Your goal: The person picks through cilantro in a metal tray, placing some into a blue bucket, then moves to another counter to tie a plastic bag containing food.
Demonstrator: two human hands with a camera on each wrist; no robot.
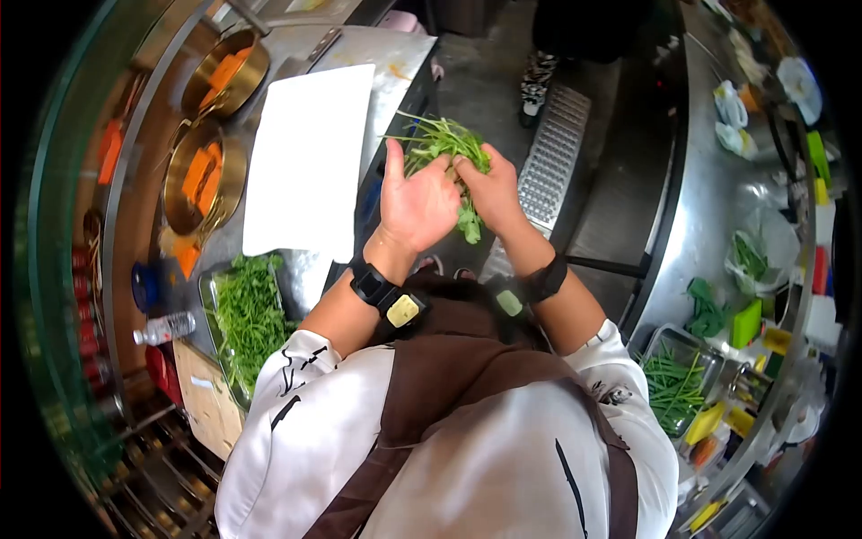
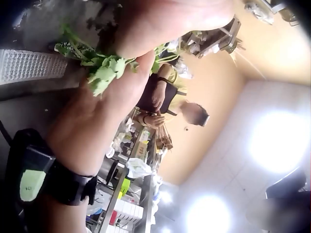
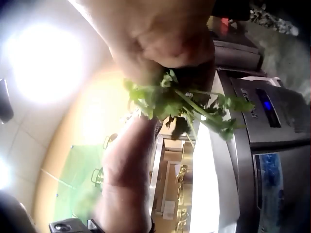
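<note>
A bunch of leafy green herbs (image 1: pixel 449 142) is held in the air between both hands, with stems toward the top and leaves hanging below. My left hand (image 1: pixel 417 205) has its palm facing up and its thumb spread away, its fingers bent against the bunch. The right hand (image 1: pixel 492 190) grips the bunch from the other side. In the left wrist view, leaves (image 2: pixel 107 73) hang beneath the left hand (image 2: pixel 175 22). Leaves and stems (image 3: pixel 180 104) show below the right hand (image 3: pixel 160 36) in the right wrist view, its fingertips hidden.
On the left counter lie a white board (image 1: pixel 310 162), a knife (image 1: pixel 323 49), pans (image 1: pixel 241 72) with orange pieces and a tray of herbs (image 1: pixel 250 323). A tray of green stalks (image 1: pixel 673 382) stands on the right. Another person (image 2: pixel 167 99) stands beyond.
</note>
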